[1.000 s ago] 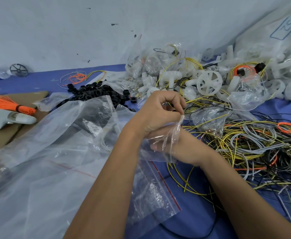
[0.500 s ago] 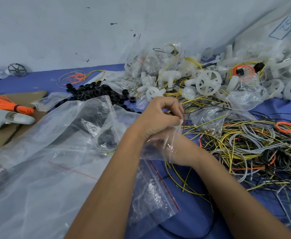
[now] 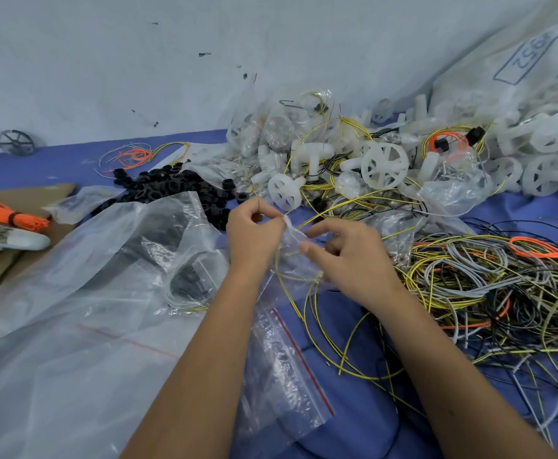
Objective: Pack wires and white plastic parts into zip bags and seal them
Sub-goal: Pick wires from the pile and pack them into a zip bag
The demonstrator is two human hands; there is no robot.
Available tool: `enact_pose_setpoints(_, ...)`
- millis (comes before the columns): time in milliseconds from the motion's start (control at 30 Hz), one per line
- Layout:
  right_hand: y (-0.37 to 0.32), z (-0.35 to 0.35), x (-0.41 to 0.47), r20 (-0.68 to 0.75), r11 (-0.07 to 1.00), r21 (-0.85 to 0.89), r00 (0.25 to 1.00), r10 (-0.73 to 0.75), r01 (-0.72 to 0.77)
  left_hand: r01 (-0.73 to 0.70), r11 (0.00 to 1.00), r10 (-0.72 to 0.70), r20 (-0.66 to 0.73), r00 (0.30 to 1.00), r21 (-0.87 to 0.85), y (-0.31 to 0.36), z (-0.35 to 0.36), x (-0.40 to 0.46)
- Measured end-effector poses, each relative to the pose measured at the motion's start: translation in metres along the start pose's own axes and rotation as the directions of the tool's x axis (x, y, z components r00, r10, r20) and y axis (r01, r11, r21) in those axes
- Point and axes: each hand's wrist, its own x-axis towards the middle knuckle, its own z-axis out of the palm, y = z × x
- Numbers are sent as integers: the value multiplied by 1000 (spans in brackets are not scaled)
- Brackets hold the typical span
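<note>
A small clear zip bag hangs between my hands above the blue table, with yellow wire showing inside it. My left hand pinches the bag's top edge. Just right of it, my right hand pinches the same bag with thumb and curled fingers. A tangle of yellow, grey, black and orange wires lies to the right. White plastic wheel-shaped parts are heaped at the back. Another zip bag with a red strip lies under my left forearm.
Large clear plastic bags cover the left front. A pile of black rings sits behind them. An orange tassel bundle and a grey tool lie on cardboard at the left edge. A big sack leans at the back right.
My right hand has come out from behind the small bag and moved right, now pinching it beside my left hand. The view has shifted slightly.
</note>
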Motion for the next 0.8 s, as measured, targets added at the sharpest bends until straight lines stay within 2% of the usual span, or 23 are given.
enact_pose_setpoints(67,-1,-3,4,-218,995,-103,976,-19,-4,-18,999,20,-31,999,51,-4,-3,1)
enact_pose_setpoints(133,-3,-12,10,-410,983,-177,912,-31,-46,-39,996,41,-31,999,79,-4,-3,2)
enact_pose_setpoints(233,-5,-26,23,-562,900,-402,821,-101,-165,-138,987,134,58,989,84,0,0,0)
enact_pose_setpoints(333,-5,-42,41,-592,790,-546,796,-127,-279,-277,957,244,269,932,91,4,4,-2)
enact_pose_setpoints(400,-4,-52,52,-520,757,-578,852,-55,-304,-338,935,275,381,883,108,7,5,-4)
enact_pose_setpoints(500,-1,-60,64,-440,729,-592,896,64,-343,-347,930,256,459,851,125,8,4,-6)
enact_pose_setpoints(600,-2,-62,62,-478,766,-576,878,-32,-285,-330,935,231,477,848,133,9,4,-8)
enact_pose_setpoints(667,-5,-60,54,-516,859,-491,842,-155,-143,-333,934,233,479,846,133,9,5,-8)
enact_pose_setpoints(700,-8,-57,49,-539,920,-388,823,-177,-57,-330,935,234,473,850,131,9,5,-8)
enact_pose_setpoints(733,-11,-53,43,-563,980,-197,816,-133,24,-325,938,235,461,855,124,9,6,-8)
enact_pose_setpoints(767,-16,-46,38,-554,991,108,833,-3,76,-317,942,238,442,865,114,8,6,-7)
enact_pose_setpoints(800,-21,-37,33,-462,884,459,874,152,89,-307,946,241,414,878,101,8,6,-6)
